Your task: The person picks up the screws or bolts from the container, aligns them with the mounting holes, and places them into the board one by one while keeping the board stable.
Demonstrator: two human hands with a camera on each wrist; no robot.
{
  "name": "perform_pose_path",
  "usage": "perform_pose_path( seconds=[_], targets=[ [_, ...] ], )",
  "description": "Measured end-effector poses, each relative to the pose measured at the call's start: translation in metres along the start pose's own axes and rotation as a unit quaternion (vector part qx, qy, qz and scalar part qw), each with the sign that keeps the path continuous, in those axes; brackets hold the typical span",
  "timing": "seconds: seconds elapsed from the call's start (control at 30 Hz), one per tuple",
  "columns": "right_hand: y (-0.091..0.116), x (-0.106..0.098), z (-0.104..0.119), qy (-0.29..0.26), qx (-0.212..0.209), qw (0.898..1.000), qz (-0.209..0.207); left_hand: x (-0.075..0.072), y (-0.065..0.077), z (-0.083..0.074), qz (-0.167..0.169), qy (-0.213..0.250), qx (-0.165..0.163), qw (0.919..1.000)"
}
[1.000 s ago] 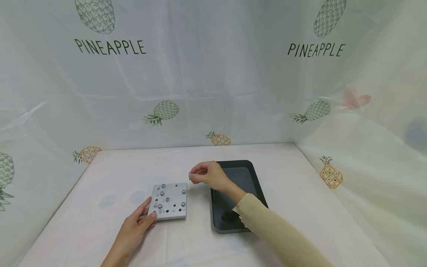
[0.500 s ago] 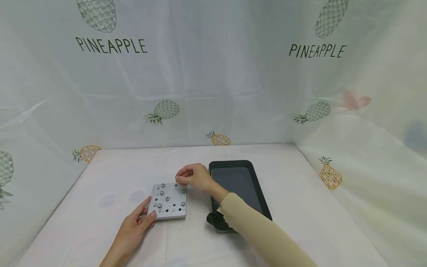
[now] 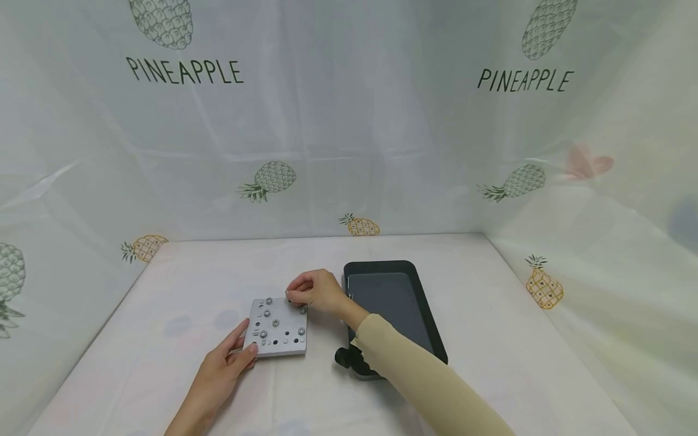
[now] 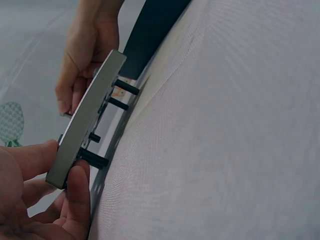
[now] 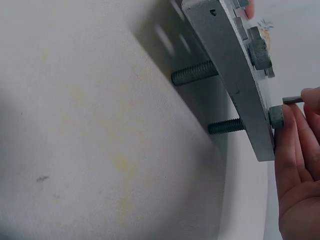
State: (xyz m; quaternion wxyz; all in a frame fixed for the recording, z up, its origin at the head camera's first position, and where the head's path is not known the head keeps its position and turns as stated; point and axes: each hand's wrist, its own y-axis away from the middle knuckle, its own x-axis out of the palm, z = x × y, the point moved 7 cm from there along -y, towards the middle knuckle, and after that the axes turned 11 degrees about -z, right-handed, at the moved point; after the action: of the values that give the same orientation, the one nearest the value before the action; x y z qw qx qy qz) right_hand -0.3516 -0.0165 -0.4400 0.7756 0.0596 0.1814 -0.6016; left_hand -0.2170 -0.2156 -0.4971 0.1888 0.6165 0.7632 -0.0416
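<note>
My left hand (image 3: pixel 220 366) grips the lower left corner of a silver metal plate (image 3: pixel 290 320), thumb on top and fingers beneath. The plate has several round holes and small slots. Several socket-head bolts (image 3: pixel 275 323) sit in it, and their threaded shanks (image 5: pixel 196 72) stick out below in the right wrist view. My right hand (image 3: pixel 322 292) is over the plate's far right edge, pinching a small thin metal pin (image 5: pixel 292 100) between thumb and fingertips. In that view its fingers lie beside a bolt head (image 5: pixel 276 116). Its fingertips hide part of the pin.
A dark rectangular tray (image 3: pixel 403 267) lies right of the plate, partly covered by my right forearm. A black device (image 3: pixel 346 358) sits under that forearm at the tray's near left corner. White printed cloth (image 3: pixel 327 399) covers the table, with a pineapple-print curtain (image 3: pixel 349 121) behind.
My right hand has moved left from beside the tray to over the plate's far right part, carrying the pin; it has barely moved in the last half second. My left hand still holds the plate.
</note>
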Motion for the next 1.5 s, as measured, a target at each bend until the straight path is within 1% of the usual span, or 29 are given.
perform_pose_path(
  seconds=[0.23, 0.53, 0.67, 0.93, 1.3, 1.4, 1.5],
  targets=[
    [0.002, -0.003, -0.003, 0.025, 0.012, 0.999, -0.016, 0.001, 0.002, -0.004, -0.001, 0.000, 0.003, 1.0000],
    [0.001, -0.005, -0.006, 0.025, 0.017, 0.999, -0.019, 0.001, 0.004, -0.007, 0.002, 0.001, 0.006, 1.0000],
    [0.001, -0.005, -0.007, 0.022, 0.015, 0.999, -0.020, 0.001, 0.003, -0.006, 0.002, 0.005, 0.004, 1.0000],
    [0.001, -0.002, -0.009, 0.019, 0.007, 1.000, -0.015, 0.001, 0.001, -0.002, 0.001, -0.002, 0.001, 1.0000],
    [0.002, -0.004, -0.008, 0.048, 0.009, 0.999, -0.024, 0.001, 0.001, -0.001, -0.001, 0.000, 0.002, 1.0000],
    [0.002, -0.005, -0.006, 0.055, 0.005, 0.998, -0.019, 0.001, 0.000, -0.001, -0.004, -0.002, -0.001, 1.0000],
    [0.004, -0.011, 0.002, 0.066, -0.006, 0.998, -0.003, 0.000, -0.001, -0.001, -0.005, -0.012, 0.003, 0.9999]
  ],
)
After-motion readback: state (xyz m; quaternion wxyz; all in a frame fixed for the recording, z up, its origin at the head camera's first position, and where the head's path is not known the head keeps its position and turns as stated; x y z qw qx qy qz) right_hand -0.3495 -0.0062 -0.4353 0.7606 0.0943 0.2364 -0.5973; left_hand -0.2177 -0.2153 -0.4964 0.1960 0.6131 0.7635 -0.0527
